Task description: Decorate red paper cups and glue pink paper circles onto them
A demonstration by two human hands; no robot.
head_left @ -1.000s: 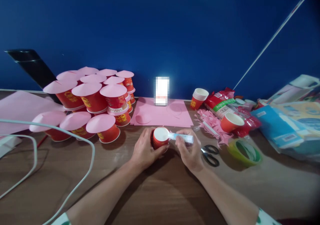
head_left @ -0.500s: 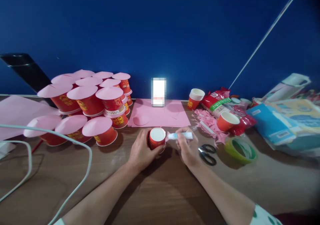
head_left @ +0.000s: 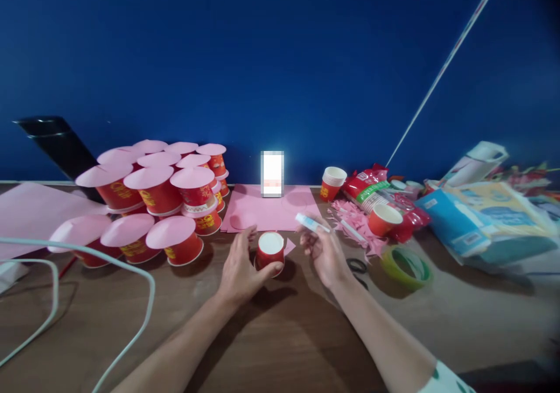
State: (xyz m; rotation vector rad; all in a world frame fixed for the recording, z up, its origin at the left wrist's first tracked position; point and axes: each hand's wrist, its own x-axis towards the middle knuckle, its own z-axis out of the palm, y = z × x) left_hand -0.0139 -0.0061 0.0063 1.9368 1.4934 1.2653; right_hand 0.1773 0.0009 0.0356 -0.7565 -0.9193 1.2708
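Upside down on the table stands a red paper cup [head_left: 270,260], its white base facing up. My left hand [head_left: 240,267] curves beside its left side with fingers spread; the thumb crosses the cup's lower front, and I cannot tell if it touches. A small pink paper piece [head_left: 289,247] sticks out at the cup's right. To the right, my right hand [head_left: 326,259] is closed around a white-and-blue glue tube [head_left: 311,223], its tip pointing left. Black-handled scissors [head_left: 356,265] lie just beyond that hand, partly hidden by it.
Red cups with pink paper cone tops [head_left: 170,232] are stacked at the left, near a pale cable [head_left: 151,299]. Pink sheets [head_left: 273,215] lie behind the cup under a bright blurred screen [head_left: 272,174]. At right are stacked cups [head_left: 332,184], paper scraps, tape [head_left: 406,267] and a blue package [head_left: 455,218].
My left hand has loosened from around the cup, its fingers now apart. My right hand has drawn the glue tube away from the cup's side and tilted it upward. The view has shifted slightly.
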